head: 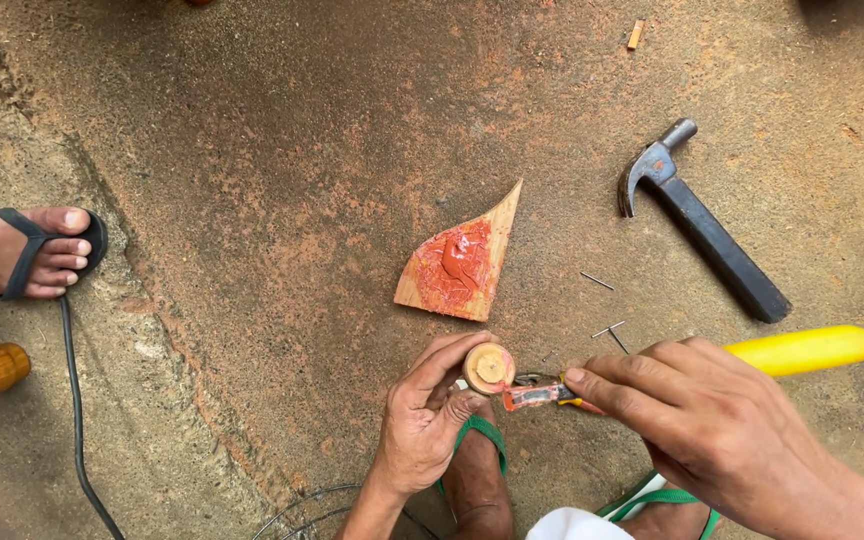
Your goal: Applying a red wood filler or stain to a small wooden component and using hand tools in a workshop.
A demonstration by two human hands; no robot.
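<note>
Hammer [704, 225], nails [607, 327] nr putty board [459, 268].

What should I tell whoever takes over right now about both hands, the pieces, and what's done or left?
Left hand: grips a small round wooden piece, end face up.
Right hand: holds a yellow-handled tool, its paste-smeared tip beside the piece.
Wood scrap on the ground carries red paste.
Hammer and loose nails lie unused nearby.
Done: tip loaded with paste. Left: the end face looks bare.
</note>
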